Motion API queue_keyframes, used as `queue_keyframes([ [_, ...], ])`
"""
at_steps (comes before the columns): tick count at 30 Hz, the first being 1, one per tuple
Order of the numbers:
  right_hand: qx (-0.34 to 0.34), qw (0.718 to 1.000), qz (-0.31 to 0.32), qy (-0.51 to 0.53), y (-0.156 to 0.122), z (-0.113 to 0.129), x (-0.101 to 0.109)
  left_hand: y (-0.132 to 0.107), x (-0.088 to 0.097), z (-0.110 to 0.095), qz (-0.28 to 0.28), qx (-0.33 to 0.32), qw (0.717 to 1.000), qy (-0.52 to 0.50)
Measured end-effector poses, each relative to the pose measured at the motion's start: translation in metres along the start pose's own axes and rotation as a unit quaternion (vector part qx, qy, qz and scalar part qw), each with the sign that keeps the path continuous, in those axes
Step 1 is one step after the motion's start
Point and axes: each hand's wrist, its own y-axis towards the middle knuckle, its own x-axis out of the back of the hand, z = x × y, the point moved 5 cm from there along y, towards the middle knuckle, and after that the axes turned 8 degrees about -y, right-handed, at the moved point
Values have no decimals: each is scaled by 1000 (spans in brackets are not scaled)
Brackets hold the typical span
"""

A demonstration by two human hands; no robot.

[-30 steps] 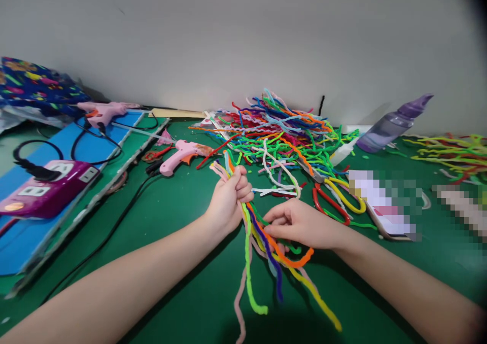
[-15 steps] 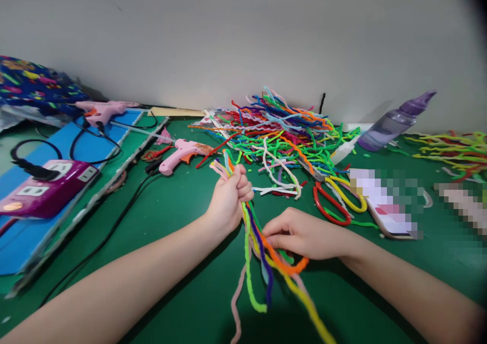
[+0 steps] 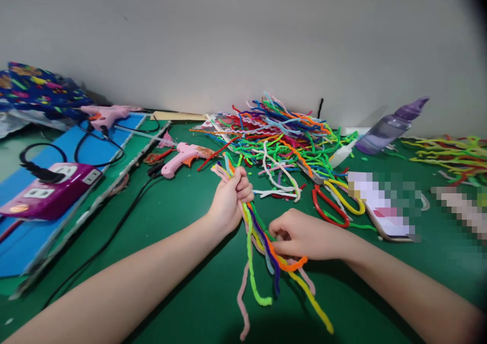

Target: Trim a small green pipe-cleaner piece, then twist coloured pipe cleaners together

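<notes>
My left hand (image 3: 232, 197) is a tight fist, fingers wrapped snugly round a bundle of fuzzy stems (image 3: 260, 227), thumb folded against the forefinger. Short ends poke out above the fist; the long ends fan out below it, over the green table (image 3: 190, 293). My right hand (image 3: 300, 235) is partly curled at the right edge of those strands, thumb and forefinger close together beside the orange stem (image 3: 292, 266). From this distance I cannot tell whether its fingertips pinch a strand.

My left forearm (image 3: 125, 283) slants up from the lower left corner, wrist fairly straight, the fist near the middle of the view. My right forearm (image 3: 403, 278) comes in from the lower right, the back of the hand upward and the fingers pointing left.

The stems look soft and plush, like pipe cleaners. The lime stem (image 3: 250, 263) drops and hooks right at its tip; the orange one curls up in a shallow scoop; the yellow stem (image 3: 312, 302) runs down to the right, almost straight; the pale pink stem (image 3: 241, 303) hangs wavy at the left.

Beyond my hands, a tangled heap of similar stems (image 3: 281, 126) lies near the foot of the pale wall (image 3: 228, 39). Scissors (image 3: 316, 197) with one red and one yellow handle lie at its right front, and a smooth pink glue gun (image 3: 184, 156) lies to its left.
</notes>
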Motion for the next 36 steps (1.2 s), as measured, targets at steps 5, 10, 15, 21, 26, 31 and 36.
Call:
queue_keyframes([
  [5,19,999,35,-28,-4,5,1,3,3,-5,-22,-25,999,0],
  [10,19,998,56,-3,-9,10,5,4,4,-7,-30,-27,999,2],
  [15,34,990,120,59,-14,15,4,4,3,-7,-31,-27,999,10],
  [21,56,983,163,70,-14,16,-1,4,4,-6,-36,-18,999,15],
  [26,81,982,160,65,-11,14,-8,3,4,-5,-40,-13,999,14],
  [31,90,982,153,61,-12,18,-16,3,5,-3,-53,1,999,7],
  [36,146,967,192,80,-14,28,-24,-1,5,3,-68,27,997,-2],
])
